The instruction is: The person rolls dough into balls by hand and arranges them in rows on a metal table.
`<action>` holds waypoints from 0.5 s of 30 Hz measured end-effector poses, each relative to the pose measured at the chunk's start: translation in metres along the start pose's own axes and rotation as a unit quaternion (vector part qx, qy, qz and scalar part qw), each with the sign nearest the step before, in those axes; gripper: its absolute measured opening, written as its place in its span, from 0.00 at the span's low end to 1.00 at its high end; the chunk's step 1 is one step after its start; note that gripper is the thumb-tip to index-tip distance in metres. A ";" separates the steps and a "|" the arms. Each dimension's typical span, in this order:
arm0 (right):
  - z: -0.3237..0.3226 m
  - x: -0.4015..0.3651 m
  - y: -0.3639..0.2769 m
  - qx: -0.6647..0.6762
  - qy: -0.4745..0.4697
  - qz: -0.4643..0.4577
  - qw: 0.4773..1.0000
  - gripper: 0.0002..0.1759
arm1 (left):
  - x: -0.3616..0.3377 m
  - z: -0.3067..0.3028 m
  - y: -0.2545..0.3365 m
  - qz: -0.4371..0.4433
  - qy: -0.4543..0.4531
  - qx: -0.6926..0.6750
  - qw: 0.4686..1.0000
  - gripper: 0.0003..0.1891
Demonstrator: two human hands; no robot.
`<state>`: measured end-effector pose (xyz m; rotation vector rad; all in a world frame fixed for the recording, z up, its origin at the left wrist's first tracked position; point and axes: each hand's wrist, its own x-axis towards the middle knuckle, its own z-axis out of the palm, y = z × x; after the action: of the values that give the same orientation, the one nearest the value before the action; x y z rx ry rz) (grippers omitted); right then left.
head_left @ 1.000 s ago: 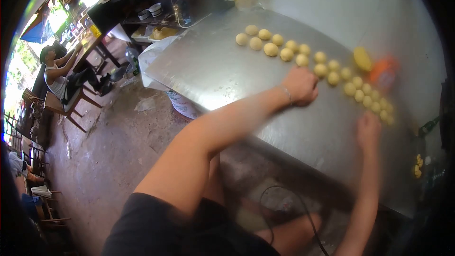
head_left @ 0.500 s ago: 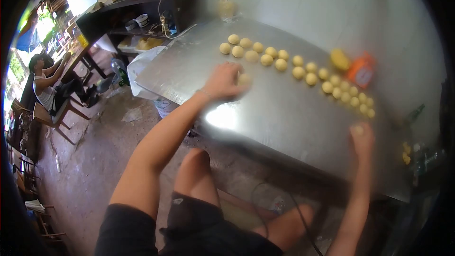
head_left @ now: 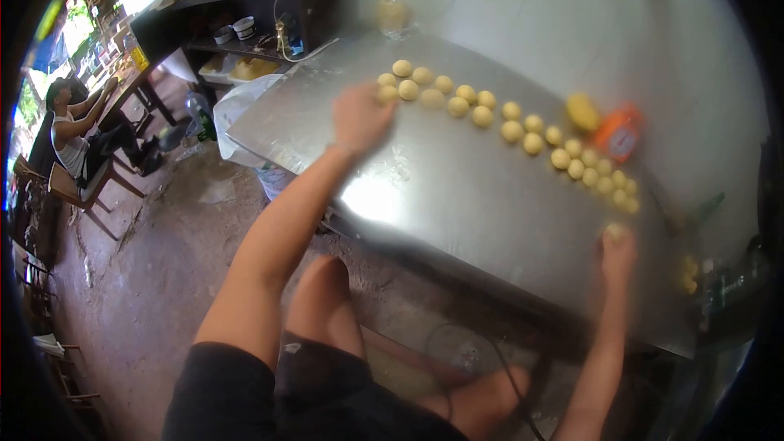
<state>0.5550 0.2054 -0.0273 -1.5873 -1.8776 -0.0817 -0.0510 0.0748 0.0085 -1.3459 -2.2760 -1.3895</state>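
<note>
Pale yellow dough balls [head_left: 482, 116] lie in a long double row across the metal table [head_left: 457, 196]. At the row's left end is my left hand [head_left: 362, 120], its fingers closed around a dough ball [head_left: 387, 95] that sits close beside the end balls. My fingers partly cover it. Near the row's right end, my right hand [head_left: 618, 260] is closed on another dough ball [head_left: 614, 233], which shows at the fingertips.
An orange dial scale [head_left: 621, 132] and a yellow object [head_left: 582, 113] stand by the wall. At the back are a jar [head_left: 391, 12] and a dark shelf [head_left: 318, 8]. A person [head_left: 82, 135] sits on a chair at far left. Bottles [head_left: 719, 282] stand at right.
My left hand has moved left and away from me with its dough ball, to the row's left end. My right hand stays near the right end, its dough ball now showing more clearly.
</note>
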 end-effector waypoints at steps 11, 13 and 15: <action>0.012 0.072 0.037 -0.101 0.023 0.164 0.981 0.26 | 0.080 0.026 -0.093 0.002 -0.045 0.165 0.985 0.26; 0.021 0.080 0.057 -0.142 0.060 0.156 0.976 0.26 | 0.087 0.034 -0.111 0.009 -0.049 0.150 0.988 0.26; 0.014 0.082 0.061 -0.128 0.075 0.150 0.977 0.26 | 0.091 0.045 -0.128 0.015 -0.034 0.174 0.984 0.25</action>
<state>0.6005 0.2981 -0.0180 -1.9649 -1.5416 -0.3116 -0.1874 0.1442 -0.0497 -1.3205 -2.3873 -0.8928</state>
